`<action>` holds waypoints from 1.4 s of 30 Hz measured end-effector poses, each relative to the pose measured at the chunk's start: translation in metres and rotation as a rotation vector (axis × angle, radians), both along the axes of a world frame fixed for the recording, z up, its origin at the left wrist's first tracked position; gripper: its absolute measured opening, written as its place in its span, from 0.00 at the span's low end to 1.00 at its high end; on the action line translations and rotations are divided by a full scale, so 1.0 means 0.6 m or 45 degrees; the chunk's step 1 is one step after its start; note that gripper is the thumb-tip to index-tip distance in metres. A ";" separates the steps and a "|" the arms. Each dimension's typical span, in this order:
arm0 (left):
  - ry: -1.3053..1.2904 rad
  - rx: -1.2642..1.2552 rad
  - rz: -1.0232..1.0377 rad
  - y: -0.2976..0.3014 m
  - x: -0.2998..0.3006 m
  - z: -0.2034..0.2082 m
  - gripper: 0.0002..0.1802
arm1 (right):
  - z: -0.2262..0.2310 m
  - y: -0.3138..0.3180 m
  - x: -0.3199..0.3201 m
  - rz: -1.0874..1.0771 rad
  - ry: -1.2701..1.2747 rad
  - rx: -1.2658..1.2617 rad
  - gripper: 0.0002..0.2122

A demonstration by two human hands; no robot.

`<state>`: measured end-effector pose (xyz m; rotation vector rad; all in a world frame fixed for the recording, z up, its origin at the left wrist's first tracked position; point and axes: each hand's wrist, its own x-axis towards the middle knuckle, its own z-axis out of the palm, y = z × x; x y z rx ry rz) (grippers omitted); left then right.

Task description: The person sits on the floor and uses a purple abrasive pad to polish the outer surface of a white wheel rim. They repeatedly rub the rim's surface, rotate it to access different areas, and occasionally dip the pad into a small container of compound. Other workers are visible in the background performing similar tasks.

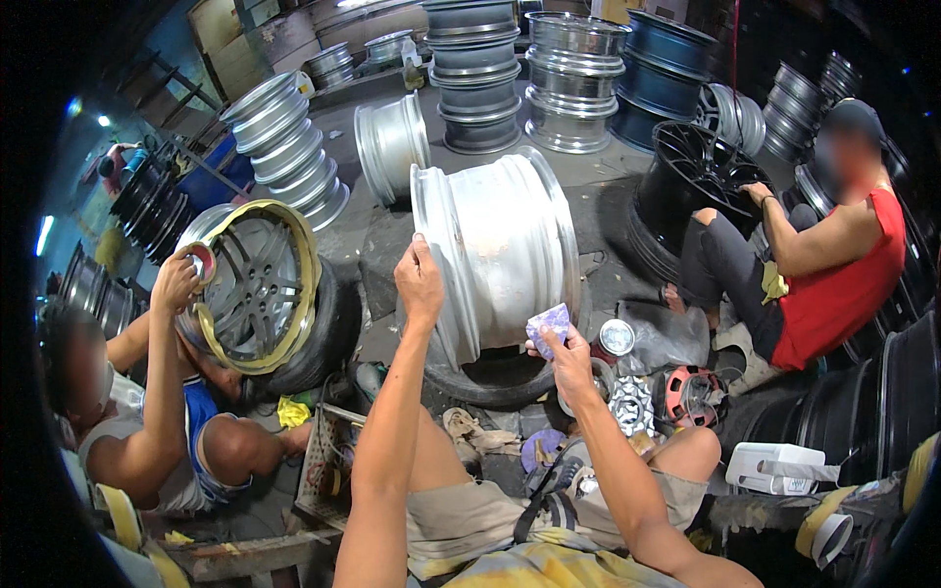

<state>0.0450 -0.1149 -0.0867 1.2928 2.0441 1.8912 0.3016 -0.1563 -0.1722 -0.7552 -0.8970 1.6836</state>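
Left grip (420,284): my fingers are closed on the left lip of the silver wheel rim (495,220), which lies on its side at mid-frame, its lower edge over a tire (500,390). Right grip (567,358): clenched on a folded purple sheet (547,321), pinched at its lower edge, in front of the rim's lower right; contact between sheet and rim cannot be told.

Edges and room: left of the rim, a strip of grey floor (380,257) separates it from a yellow-edged wheel (257,286). The barrel faces me uncovered between its two lips. Right of it, bare floor reaches toward a black wheel (676,181).

Surroundings, left to right: a co-worker's hand (174,282) at the yellow-edged wheel, with a small round reddish thing; a stack of silver rims (287,147), upper left; a yellow cloth (292,412), lower left; a single rim (390,147) behind mine; taller stacks along the top. A round tin (617,337) sits near my right grip and crowds that side, with a clear plastic bag (668,333) beyond. At far right, a co-worker in red (843,279) reaches to the black wheel; a white container (776,467), lower right.
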 end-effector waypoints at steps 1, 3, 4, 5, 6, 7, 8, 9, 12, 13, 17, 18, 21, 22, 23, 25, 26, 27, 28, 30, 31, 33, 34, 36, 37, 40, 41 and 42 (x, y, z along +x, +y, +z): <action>-0.002 -0.008 -0.004 0.000 0.002 0.001 0.29 | 0.002 -0.001 0.000 -0.020 -0.038 0.020 0.11; -0.007 -0.023 -0.013 0.000 0.004 0.004 0.29 | 0.004 0.000 -0.003 -0.063 -0.102 0.054 0.10; -0.007 0.002 -0.014 0.001 0.004 0.002 0.29 | 0.007 0.001 -0.007 -0.086 -0.129 0.067 0.10; -0.007 0.026 -0.015 0.002 0.004 0.000 0.30 | 0.011 0.003 -0.012 -0.109 -0.156 0.080 0.10; -0.006 0.051 -0.017 0.004 0.003 -0.001 0.31 | 0.015 0.009 -0.018 -0.146 -0.246 0.128 0.10; -0.011 0.032 -0.017 0.003 0.000 -0.002 0.30 | 0.023 0.017 -0.027 -0.181 -0.338 0.176 0.10; -0.013 0.009 -0.019 0.001 -0.001 0.000 0.29 | 0.038 0.023 -0.038 -0.218 -0.427 0.220 0.10; -0.015 -0.014 -0.021 -0.001 -0.002 0.000 0.29 | 0.053 0.029 -0.054 -0.292 -0.460 0.270 0.10; -0.011 -0.025 -0.024 -0.005 -0.002 0.003 0.29 | 0.074 0.042 -0.079 -0.430 -0.762 0.563 0.13; -0.013 -0.019 -0.023 -0.003 0.000 0.002 0.29 | 0.064 0.056 -0.083 -0.619 -1.045 0.790 0.14; 0.005 -0.015 -0.008 0.002 0.003 0.000 0.29 | 0.050 0.057 -0.089 -0.648 -1.110 0.732 0.18; 0.016 -0.019 -0.003 0.003 0.002 -0.001 0.28 | 0.056 0.063 -0.101 -0.657 -1.121 0.786 0.18; -0.032 -0.057 -0.031 -0.005 0.008 0.011 0.28 | 0.099 0.070 -0.123 -0.698 -1.146 0.942 0.18; -0.009 -0.056 -0.019 -0.011 0.002 0.011 0.28 | 0.096 0.063 -0.122 -0.668 -1.129 0.913 0.19; 0.005 -0.047 -0.015 -0.010 -0.001 0.006 0.27 | 0.083 0.058 -0.109 -0.645 -1.123 0.891 0.19; 0.021 0.010 -0.012 -0.004 0.001 0.001 0.28 | 0.063 0.050 -0.090 -0.651 -1.137 0.857 0.20; 0.024 0.059 -0.013 0.002 0.006 0.001 0.29 | 0.059 0.056 -0.091 -0.650 -1.116 0.867 0.20; 0.026 0.107 -0.013 0.006 0.011 0.000 0.30 | 0.057 0.068 -0.098 -0.648 -1.094 0.876 0.21; 0.029 0.105 -0.007 0.004 0.007 -0.001 0.30 | 0.072 0.075 -0.116 -0.644 -1.053 0.883 0.21; 0.031 0.102 0.004 0.004 0.004 -0.003 0.30 | 0.093 0.074 -0.125 -0.627 -1.124 0.881 0.19; 0.029 0.073 0.001 0.001 0.003 0.000 0.30 | 0.090 0.072 -0.122 -0.638 -1.120 0.889 0.19; 0.012 0.023 -0.005 -0.003 0.003 0.004 0.30 | 0.064 0.070 -0.108 -0.676 -1.074 0.910 0.22; 0.017 0.046 -0.009 -0.002 0.005 0.002 0.30 | 0.059 0.073 -0.105 -0.668 -1.074 0.889 0.22; 0.026 0.092 -0.020 0.005 0.009 -0.001 0.30 | 0.048 0.078 -0.100 -0.654 -1.074 0.847 0.22; 0.022 0.070 -0.009 -0.002 0.005 -0.004 0.30 | 0.073 0.074 -0.116 -0.706 -1.067 0.934 0.23; 0.040 0.046 0.002 0.000 0.002 0.000 0.30 | 0.094 0.084 -0.127 -0.631 -1.112 0.914 0.20; 0.059 0.046 0.012 0.000 -0.001 -0.005 0.30 | 0.088 0.078 -0.120 -0.613 -1.088 0.902 0.21; 0.077 0.045 0.022 0.001 -0.005 -0.008 0.30 | 0.074 0.072 -0.110 -0.575 -1.070 0.842 0.21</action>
